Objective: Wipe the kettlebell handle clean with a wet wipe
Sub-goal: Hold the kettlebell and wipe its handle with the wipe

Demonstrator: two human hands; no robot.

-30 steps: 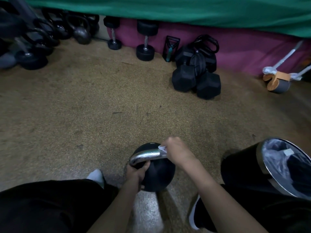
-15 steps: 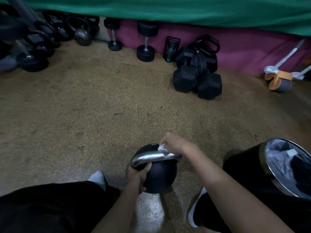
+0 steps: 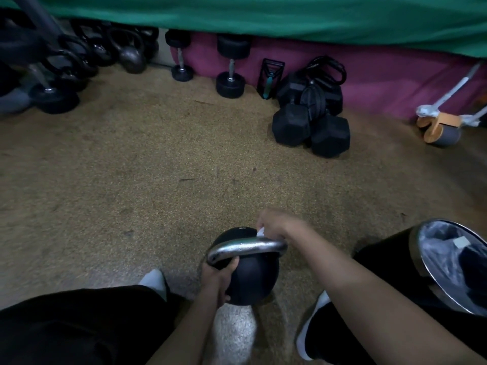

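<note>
A black kettlebell [image 3: 253, 280] stands on the floor between my feet, its shiny metal handle [image 3: 245, 246] arching across the top. My left hand [image 3: 218, 277] grips the left foot of the handle and the ball beside it. My right hand [image 3: 276, 223] is at the far right end of the handle, fingers curled round a white wet wipe [image 3: 261, 231]; only a small corner of the wipe shows. The wipe lies against the handle's far side.
A black bin [image 3: 395, 262] with a steel rim and plastic liner stands close on the right. Black hex dumbbells [image 3: 311, 125] are piled ahead, upright dumbbells [image 3: 230, 67] stand by the pink wall, more kettlebells [image 3: 129, 54] sit far left, an ab roller [image 3: 442, 129] far right.
My right hand has slid the wipe from the middle of the handle toward its right end, baring more shiny metal. My left hand keeps its hold.
</note>
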